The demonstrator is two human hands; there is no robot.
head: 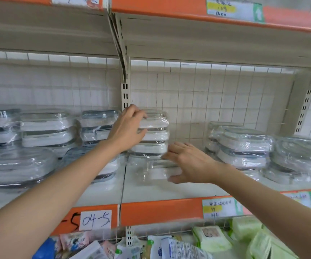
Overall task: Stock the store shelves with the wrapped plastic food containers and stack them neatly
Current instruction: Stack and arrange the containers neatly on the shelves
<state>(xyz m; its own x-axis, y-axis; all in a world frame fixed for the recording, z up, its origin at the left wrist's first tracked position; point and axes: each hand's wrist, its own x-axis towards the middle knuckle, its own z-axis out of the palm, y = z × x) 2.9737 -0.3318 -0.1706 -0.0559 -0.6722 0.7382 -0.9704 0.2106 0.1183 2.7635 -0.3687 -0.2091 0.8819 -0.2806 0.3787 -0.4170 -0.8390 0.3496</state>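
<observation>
A stack of wrapped plastic food containers (153, 136), white with clear lids, stands mid-shelf by the upright post. My left hand (127, 128) grips the top container (156, 120) from its left side, fingers curled over the lid and thumb below. My right hand (188, 162) is spread at the stack's lower right, with straight fingertips touching the lower containers. Its thumb lies beside a small wrapped container (157, 171) that sits in front of the stack on the shelf.
More wrapped stacks stand at left (47, 128) (98, 124) over a large flat one (18, 165), and at right (244, 146) (296, 157). The orange shelf edge (160, 209) carries a price tag (220, 208). Green packs (212, 238) lie below. An upper shelf (188, 40) hangs overhead.
</observation>
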